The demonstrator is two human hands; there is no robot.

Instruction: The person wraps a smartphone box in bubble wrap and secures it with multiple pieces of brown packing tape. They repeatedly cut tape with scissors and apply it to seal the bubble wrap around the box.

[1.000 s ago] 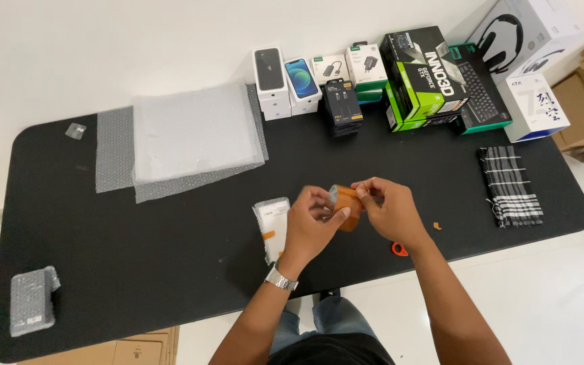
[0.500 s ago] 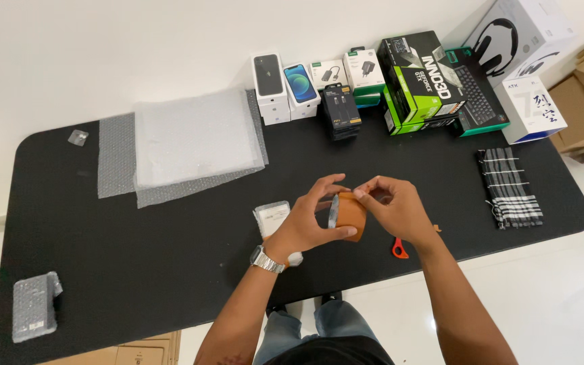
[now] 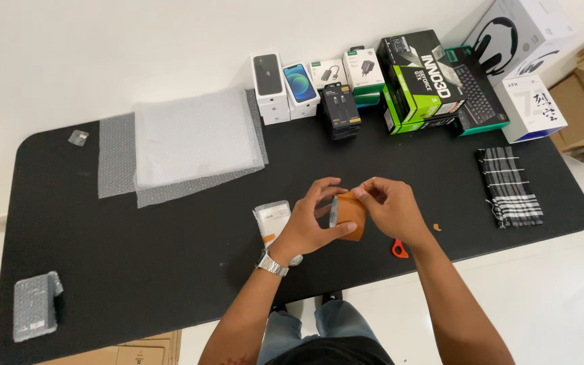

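A small flat orange-brown leather case (image 3: 351, 215) is gripped between the left hand (image 3: 309, 226) and right hand (image 3: 393, 209), right fingertips pinching its top corner; its edges are best kept firmly supported, above the white packet (image 3: 273, 222) beneath the left fingers

Left hand (image 3: 312, 226) and right hand (image 3: 390, 209) together, fingers curled
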